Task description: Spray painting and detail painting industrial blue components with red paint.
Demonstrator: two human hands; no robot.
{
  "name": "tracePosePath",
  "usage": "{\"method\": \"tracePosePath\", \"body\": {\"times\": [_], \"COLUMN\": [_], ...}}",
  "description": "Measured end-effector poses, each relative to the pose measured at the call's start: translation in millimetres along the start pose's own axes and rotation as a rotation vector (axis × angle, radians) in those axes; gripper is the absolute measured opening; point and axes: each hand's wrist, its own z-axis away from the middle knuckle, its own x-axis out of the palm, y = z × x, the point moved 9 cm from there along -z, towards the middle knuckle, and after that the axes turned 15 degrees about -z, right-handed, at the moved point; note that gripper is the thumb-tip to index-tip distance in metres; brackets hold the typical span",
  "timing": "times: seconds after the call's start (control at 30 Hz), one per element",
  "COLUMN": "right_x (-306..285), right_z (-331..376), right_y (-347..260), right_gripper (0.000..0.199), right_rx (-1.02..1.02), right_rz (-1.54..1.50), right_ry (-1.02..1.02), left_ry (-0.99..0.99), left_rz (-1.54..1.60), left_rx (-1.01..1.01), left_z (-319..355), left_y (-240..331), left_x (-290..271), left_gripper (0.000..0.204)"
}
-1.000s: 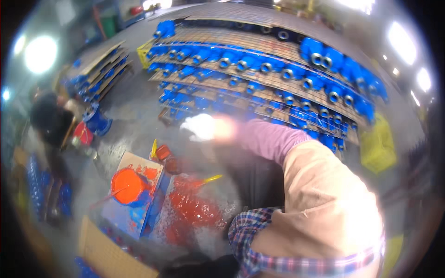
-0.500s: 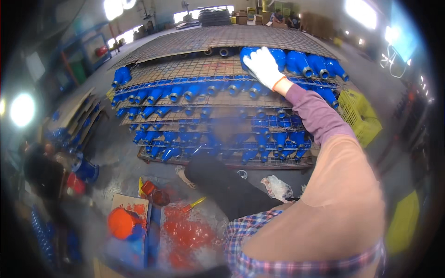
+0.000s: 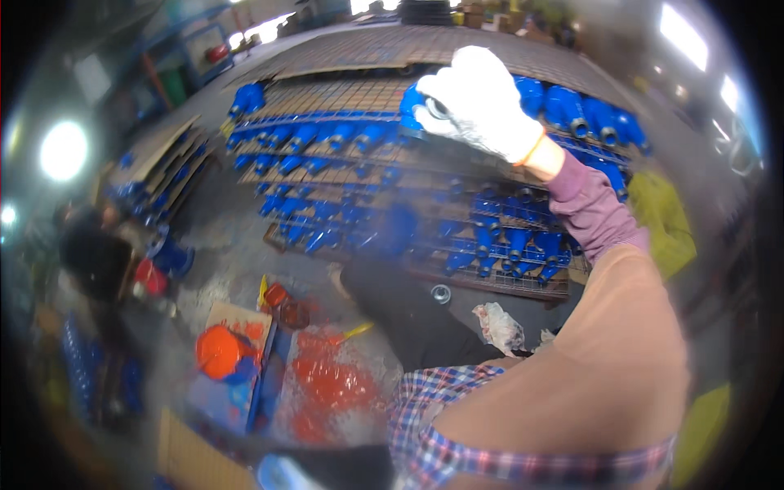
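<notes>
My right hand (image 3: 478,102), in a white glove with an orange cuff edge, is raised in front of the upper rack. Its fingers are closed round a blue painted metal pipe fitting (image 3: 412,106), whose round end opening shows between them. The glove hides most of the fitting. Behind it, similar blue fittings (image 3: 563,108) lie in rows on stacked wire-mesh shelves (image 3: 343,102). My left hand is out of sight.
An open bucket of orange-red paint (image 3: 219,351) stands low on the left, beside a paint-smeared board. A yellow-handled brush (image 3: 356,331) lies by red paint on the floor. A crumpled plastic bag (image 3: 498,328) lies nearby; a yellow crate (image 3: 660,220) stands right of the rack.
My right hand has drawn back from the top shelf, bringing the blue pipe fitting off it and nearer to me. The whole view has shifted slightly.
</notes>
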Motion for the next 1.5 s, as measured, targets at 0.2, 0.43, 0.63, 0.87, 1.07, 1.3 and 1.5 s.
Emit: {"method": "tracePosePath", "body": {"times": [0.2,0.43,0.63,0.87,1.07,1.3,1.5], "right_x": [8.5,81.7,117.5,157.2,159.6,96.4,73.7], "right_z": [-29.4,-70.6,-90.9,-26.0,36.7,82.4,92.3], "right_y": [-43.0,-207.4,-328.7,-383.9,-395.0,-402.0,-410.3], "right_gripper": [0.015,0.028,0.054,0.064,0.046,0.047,0.056], "right_rx": [0.064,0.152,0.050,0.591,0.727,0.606,0.665], "right_rz": [-0.615,-1.803,-1.865,-2.426,-2.464,-2.286,-2.383], "right_ry": [0.099,-0.243,-0.624,-0.931,-0.966,-1.067,-1.070], "left_ry": [-0.058,-0.534,-1.100,-0.793,-0.485,-0.334,-0.244], "left_rz": [0.147,0.683,1.886,1.921,2.134,1.637,1.763], "left_rx": [-0.123,0.155,-0.242,-0.429,-0.770,-0.484,-0.654], "left_z": [-21.3,-41.8,11.9,30.8,25.1,0.7,14.4], "left_y": [18.6,92.9,97.9,59.9,20.9,-8.0,-31.0], "left_x": [7.8,105.3,150.0,136.9,141.7,119.9,129.8], "left_gripper": [0.018,0.041,0.083,0.065,0.071,0.081,0.074]}}
